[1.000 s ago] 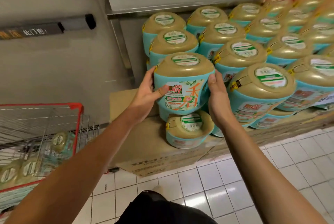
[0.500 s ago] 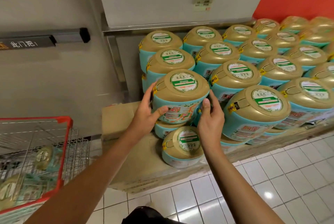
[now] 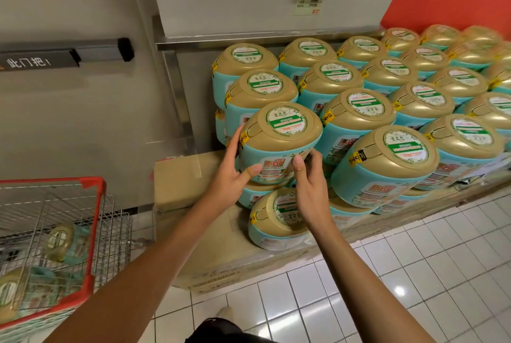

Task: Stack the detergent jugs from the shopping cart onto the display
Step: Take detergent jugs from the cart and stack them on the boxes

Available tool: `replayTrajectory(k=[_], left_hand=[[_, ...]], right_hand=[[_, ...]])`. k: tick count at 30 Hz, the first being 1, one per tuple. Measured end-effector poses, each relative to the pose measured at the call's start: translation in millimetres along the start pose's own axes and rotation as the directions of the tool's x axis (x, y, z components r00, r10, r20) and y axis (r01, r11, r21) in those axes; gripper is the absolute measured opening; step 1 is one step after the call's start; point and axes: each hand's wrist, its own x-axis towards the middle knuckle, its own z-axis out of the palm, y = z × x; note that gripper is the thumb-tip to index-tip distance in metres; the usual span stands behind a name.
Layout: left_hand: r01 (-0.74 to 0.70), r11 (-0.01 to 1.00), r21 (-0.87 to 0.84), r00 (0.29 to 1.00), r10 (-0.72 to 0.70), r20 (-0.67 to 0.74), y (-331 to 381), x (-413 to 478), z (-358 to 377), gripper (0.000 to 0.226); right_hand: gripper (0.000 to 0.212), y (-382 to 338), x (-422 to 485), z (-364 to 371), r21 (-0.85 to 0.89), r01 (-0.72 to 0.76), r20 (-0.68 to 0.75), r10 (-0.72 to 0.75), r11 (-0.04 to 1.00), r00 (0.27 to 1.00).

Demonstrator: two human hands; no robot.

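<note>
My left hand (image 3: 235, 176) lies flat against the side of the detergent jug (image 3: 279, 143), fingers straight, thumb on its label. My right hand (image 3: 309, 193) is loosely curled, its thumb tip touching the jug's lower front. The jug sits on the front-left corner of the display stack (image 3: 387, 110), above a tilted jug (image 3: 276, 221) on cardboard boxes (image 3: 193, 204). The shopping cart (image 3: 91, 204) stands to the left.

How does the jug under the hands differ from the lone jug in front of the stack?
The top jug sits on another jug in the stack; the low jug sits alone on the cardboard, in front of it. The left hand and right hand touch the top jug; neither plainly touches the low jug. Both jugs have gold lids with green labels and teal bodies.
</note>
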Motion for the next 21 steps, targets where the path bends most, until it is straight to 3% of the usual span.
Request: replayTrajectory(k=[5,9,12,21], left_hand=[[0.021,0.999,-0.040,1.000,-0.020,0.006,-9.1,2.6,-3.6,0.094],[0.116,0.988,-0.103,0.993,-0.119,-0.022,-16.4,-0.9,-6.5,0.084],[0.188,0.982,-0.038,0.978,-0.190,-0.083,-28.2,-9.8,-12.8,0.078],[0.262,0.960,0.102,0.939,-0.230,-0.254,-5.6,-70.5,-26.0,0.027]], right_hand=[[0.036,5.1,-1.3,1.6,-0.022,-0.013,0.009,0.014,1.000,1.000],[0.049,8.5,-5.7,2.5,-0.035,-0.027,-0.006,0.027,0.999,1.000],[0.045,12.2,-14.2,-1.0,-0.029,-0.028,-0.023,0.027,0.999,0.999],[0.029,15.7,-57.3,-20.9,0.060,-0.014,-0.059,0.018,0.998,0.998]])
